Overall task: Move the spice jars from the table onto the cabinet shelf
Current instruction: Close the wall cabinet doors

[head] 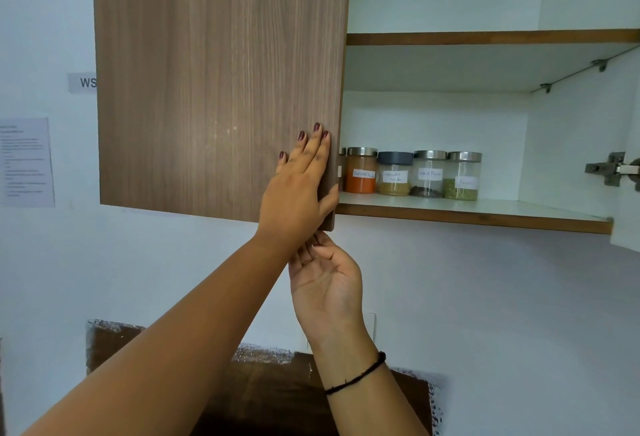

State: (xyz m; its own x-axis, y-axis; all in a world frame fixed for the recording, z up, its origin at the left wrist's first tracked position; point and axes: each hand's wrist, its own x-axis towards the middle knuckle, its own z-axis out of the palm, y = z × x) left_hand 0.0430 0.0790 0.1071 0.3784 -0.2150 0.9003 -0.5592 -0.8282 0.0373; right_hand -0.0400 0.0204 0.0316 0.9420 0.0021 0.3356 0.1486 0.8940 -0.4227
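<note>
Far left, a paper notice (26, 161) hangs on the wall. Next comes the wood-grain cabinet door (214, 82), standing partly open. The left hand (298, 193) lies flat on its face, fingers straight, thumb hooked round the door's free edge, so it's gripping the door. Just below, the right hand (327, 283) is palm towards us with its fingers loose and holding nothing. They reach up to the door's bottom corner, tips hidden behind the left wrist. To the right, the spice jars (394, 175) stand upright in a close row on the lower shelf (519, 210). A metal hinge (609, 168) shows at far right.
</note>
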